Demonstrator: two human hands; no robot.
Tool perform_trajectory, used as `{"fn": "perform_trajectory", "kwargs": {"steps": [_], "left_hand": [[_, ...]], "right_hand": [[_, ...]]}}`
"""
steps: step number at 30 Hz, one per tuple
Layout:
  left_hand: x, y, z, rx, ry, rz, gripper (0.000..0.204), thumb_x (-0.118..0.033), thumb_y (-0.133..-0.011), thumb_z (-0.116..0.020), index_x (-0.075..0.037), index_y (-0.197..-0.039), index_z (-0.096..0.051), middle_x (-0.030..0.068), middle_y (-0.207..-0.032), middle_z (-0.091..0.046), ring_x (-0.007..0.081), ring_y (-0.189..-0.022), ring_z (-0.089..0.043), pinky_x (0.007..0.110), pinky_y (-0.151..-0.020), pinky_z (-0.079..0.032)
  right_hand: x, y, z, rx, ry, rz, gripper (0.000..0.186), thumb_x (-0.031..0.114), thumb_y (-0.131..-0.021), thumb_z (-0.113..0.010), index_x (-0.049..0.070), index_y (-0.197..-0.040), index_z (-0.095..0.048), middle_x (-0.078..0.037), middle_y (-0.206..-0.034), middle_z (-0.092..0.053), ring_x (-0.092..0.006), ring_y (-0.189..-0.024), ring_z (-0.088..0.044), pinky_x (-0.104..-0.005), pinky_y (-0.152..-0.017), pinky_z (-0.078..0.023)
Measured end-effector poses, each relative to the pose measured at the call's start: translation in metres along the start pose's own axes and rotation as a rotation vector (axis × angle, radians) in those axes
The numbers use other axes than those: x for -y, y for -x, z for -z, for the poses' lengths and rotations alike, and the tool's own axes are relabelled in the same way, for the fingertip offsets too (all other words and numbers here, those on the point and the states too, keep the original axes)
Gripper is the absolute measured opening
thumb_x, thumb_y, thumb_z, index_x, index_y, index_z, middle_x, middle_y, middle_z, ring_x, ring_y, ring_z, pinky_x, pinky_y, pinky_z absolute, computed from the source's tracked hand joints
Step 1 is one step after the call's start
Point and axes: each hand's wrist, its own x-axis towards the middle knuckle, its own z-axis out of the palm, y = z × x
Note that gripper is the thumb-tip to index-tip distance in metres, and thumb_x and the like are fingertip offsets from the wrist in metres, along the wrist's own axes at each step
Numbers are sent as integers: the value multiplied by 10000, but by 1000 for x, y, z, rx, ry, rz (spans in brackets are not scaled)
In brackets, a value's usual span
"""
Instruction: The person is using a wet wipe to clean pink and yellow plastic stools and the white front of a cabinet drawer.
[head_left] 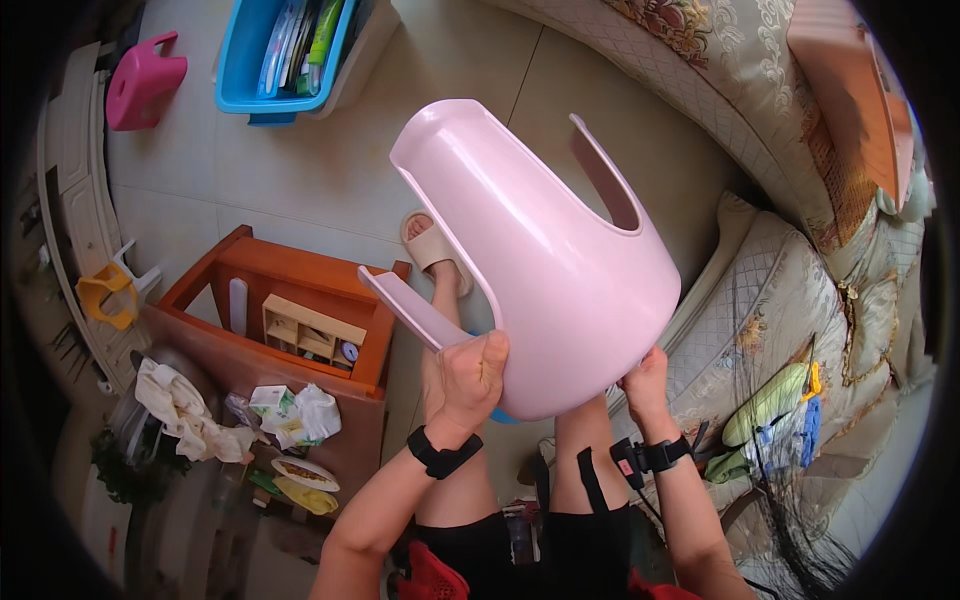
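Note:
A large, glossy pale-pink plastic piece (540, 280), like a stool with broad cut-out legs, is held tilted over my lap, its legs toward the top of the view. My left hand (465, 385) is closed on its near left edge, thumb uppermost. My right hand (645, 385) grips the bottom right rim, its fingertips partly hidden behind the plastic. A small piece of something blue (508, 415) shows beneath the pink plastic beside my left hand; what it is, I cannot tell.
A wooden table (240, 240) with clutter stands at left, near a yellow stool (105, 295). Higher up are a small pink stool (145, 85) and a blue bin (270, 105) holding items. A patterned sofa (745, 290) with clothes borders the right. My slippered foot (435, 250) rests on tiles.

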Motion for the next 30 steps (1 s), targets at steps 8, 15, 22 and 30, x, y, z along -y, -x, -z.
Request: {"fn": "perform_trajectory", "kwargs": {"steps": [8,15,22,30], "left_hand": [[-1,-18,-1,-93,70,104,558,-337,-1046,-363,44,-728,-618,158,-560,-550,271,-535,-578,371,-580,-462],[4,-33,13,-14,100,-14,537,-311,-1038,-390,20,-647,-551,117,-526,-531,240,-452,-538,351,-482,-389],[53,-81,-18,36,78,188,578,-373,-1028,-400,77,-689,-531,172,-548,-495,226,-524,-513,360,-544,-406],[100,-191,-52,151,84,336,716,-549,-994,-377,113,-872,-622,178,-716,-619,233,-714,-573,365,-732,-461]], "right_hand": [[17,-5,-61,-246,-361,181,176,24,-901,-572,-11,-1073,-570,2,-698,-570,-86,-541,-506,-232,-503,-411],[16,0,-24,67,-562,-101,131,-36,-865,-526,11,-982,-563,-24,-756,-577,-57,-541,-457,-221,-468,-364],[-9,-8,31,180,-251,-112,338,286,-894,-690,55,-1102,-557,20,-892,-596,-62,-800,-549,-201,-624,-444],[35,-77,17,-58,76,136,324,277,-917,-627,43,-1126,-548,6,-852,-593,-61,-713,-521,-212,-586,-436]]}}
